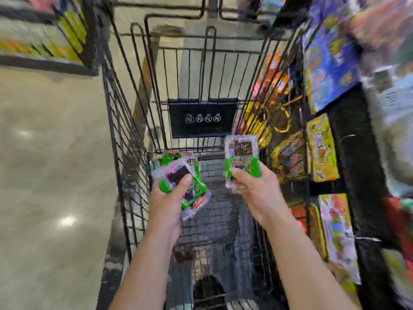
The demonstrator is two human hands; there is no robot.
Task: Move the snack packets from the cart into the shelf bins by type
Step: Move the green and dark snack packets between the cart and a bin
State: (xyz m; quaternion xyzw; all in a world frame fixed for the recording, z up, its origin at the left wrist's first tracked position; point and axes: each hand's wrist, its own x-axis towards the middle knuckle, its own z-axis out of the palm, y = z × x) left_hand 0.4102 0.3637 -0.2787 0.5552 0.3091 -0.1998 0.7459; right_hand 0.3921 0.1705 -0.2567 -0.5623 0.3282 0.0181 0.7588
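Two hands held green snack packets over a wire cart [125,121].
Left hand [166,198] gripped a fanned stack [178,175] (thumb on top); right hand [252,189] pinched one packet [242,155].

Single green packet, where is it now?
Head view, right of centre: the single green packet is held upright in the right hand, over the cart.

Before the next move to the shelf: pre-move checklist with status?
1. Right hand pinches one green-and-clear plastic snack packet: ok.
2. Left hand grips a fanned stack of green-and-clear packets: ok.
3. Both loads look the same type: ok.
4. Packets held clear of the black wire cart walls: ok.
5. Matching bin on the blurred shelf at right: cannot tell.
6. More packets left in the cart: cannot tell.
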